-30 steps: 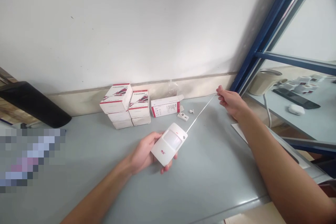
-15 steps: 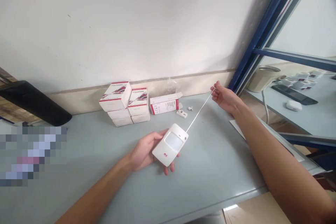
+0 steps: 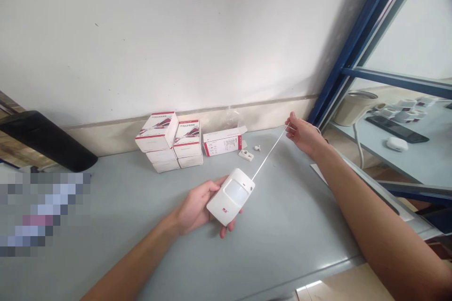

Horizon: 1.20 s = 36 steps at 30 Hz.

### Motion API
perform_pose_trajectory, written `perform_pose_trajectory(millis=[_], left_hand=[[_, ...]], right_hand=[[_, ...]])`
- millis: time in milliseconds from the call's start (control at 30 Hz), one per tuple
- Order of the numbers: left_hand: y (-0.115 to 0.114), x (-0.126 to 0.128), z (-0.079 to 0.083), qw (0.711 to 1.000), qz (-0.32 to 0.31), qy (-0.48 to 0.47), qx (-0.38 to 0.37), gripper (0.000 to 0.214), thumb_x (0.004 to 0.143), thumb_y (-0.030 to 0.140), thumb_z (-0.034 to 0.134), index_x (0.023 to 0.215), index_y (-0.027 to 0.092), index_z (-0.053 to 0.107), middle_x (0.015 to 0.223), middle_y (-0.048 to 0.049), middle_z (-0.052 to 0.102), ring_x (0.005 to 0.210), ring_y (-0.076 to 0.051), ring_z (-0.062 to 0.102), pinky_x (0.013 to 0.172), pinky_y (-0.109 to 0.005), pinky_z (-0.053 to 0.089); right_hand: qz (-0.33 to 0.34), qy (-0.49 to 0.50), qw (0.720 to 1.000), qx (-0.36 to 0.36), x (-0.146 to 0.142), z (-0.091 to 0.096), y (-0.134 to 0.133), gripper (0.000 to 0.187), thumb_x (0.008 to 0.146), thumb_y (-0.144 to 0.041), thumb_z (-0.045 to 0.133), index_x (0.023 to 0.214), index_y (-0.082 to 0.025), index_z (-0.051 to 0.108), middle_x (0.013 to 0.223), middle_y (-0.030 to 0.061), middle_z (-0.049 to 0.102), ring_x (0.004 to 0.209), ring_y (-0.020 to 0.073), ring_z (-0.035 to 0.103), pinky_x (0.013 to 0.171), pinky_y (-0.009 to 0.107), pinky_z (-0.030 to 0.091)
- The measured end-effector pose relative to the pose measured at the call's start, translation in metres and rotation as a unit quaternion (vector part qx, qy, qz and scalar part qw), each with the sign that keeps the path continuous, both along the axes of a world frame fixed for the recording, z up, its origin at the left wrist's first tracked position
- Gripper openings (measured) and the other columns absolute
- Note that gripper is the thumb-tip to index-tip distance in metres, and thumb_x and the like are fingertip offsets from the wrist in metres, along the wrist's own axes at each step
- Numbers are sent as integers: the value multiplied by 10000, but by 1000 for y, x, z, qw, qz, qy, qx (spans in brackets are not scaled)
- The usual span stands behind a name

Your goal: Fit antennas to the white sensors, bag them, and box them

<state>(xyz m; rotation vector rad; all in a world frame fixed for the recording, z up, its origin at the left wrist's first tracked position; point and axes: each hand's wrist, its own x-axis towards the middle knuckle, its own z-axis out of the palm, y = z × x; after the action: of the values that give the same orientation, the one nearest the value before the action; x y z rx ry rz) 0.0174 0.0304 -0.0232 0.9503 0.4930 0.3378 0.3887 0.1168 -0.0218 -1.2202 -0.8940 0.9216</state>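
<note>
Head view: left hand (image 3: pixel 195 209) holds a white motion sensor (image 3: pixel 231 197); right hand (image 3: pixel 303 137) pinches an apparent wire (image 3: pixel 270 154).

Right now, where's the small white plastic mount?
In the head view, the small white plastic mount lies on the grey table near the wall, just right of the red-and-white box lying on its side and beside a tiny white clip.

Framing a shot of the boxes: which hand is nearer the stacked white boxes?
Left hand: it holds a white motion sensor in front of the stacked white boxes, apart from them. Right hand: farther off to their right, pinching a thin white wire.
</note>
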Motion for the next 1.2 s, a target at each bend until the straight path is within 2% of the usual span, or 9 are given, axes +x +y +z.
perform_pose_trajectory(millis=[233,333,500,667,833,900,1033,1133,1200], left_hand=[[-6,5,4,999,29,22,20,470,1010,358,313,1380,172,536,935,-133,694,671,-262,682,505,-314,470],[-6,7,4,997,74,19,14,418,1019,380,322,1320,193,543,913,-116,692,630,-227,650,493,-286,419],[-5,7,2,993,121,10,2,335,986,386,348,1183,203,548,859,-94,684,565,-204,616,467,-267,366],[-8,6,-1,988,155,6,1,384,971,403,327,1194,192,557,854,-99,696,548,-212,611,444,-271,360],[-10,8,-1,978,206,3,-18,392,950,399,330,1143,157,571,841,-113,697,523,-216,602,418,-274,354],[-10,9,1,973,228,5,-28,369,937,385,339,1110,154,570,827,-109,690,511,-210,592,412,-274,351],[-10,9,3,965,261,6,-29,388,929,370,351,1103,123,594,830,-121,690,505,-198,567,413,-286,354],[-9,9,3,964,266,-2,-29,396,935,374,380,1154,121,591,843,-121,694,544,-210,585,434,-292,368],[-7,9,2,965,261,-8,-31,400,940,371,399,1206,129,575,855,-117,697,577,-217,607,466,-295,388]], right_hand=[[-78,-48,996,19,-22,-2,0,588,706,-763,819,702,-248,535,777,-1,588,622,127,447,558,301,373],[-53,-81,995,26,-47,-4,-5,579,731,-767,799,683,-242,560,725,-5,572,615,130,429,563,301,335],[21,-141,989,23,-91,-2,-24,537,845,-736,725,715,-230,602,716,-6,609,632,137,477,589,294,337],[30,-219,975,33,-99,2,-32,509,931,-717,626,791,-228,634,777,11,652,685,159,535,616,293,377],[69,-292,953,47,-111,-1,-37,442,965,-648,614,838,-228,666,715,-1,627,660,168,519,623,304,394],[114,-315,940,65,-122,-3,-44,404,1000,-588,587,837,-228,669,733,2,642,669,169,531,644,311,415],[220,-363,897,123,-140,-4,-56,304,1050,-427,542,856,-229,669,837,11,697,760,176,577,712,321,454],[258,-396,871,131,-138,0,-58,321,1074,-408,497,897,-240,706,892,17,715,789,177,598,731,324,469],[249,-434,856,129,-130,4,-56,326,1077,-433,491,983,-269,756,989,26,734,814,184,621,763,340,480]])
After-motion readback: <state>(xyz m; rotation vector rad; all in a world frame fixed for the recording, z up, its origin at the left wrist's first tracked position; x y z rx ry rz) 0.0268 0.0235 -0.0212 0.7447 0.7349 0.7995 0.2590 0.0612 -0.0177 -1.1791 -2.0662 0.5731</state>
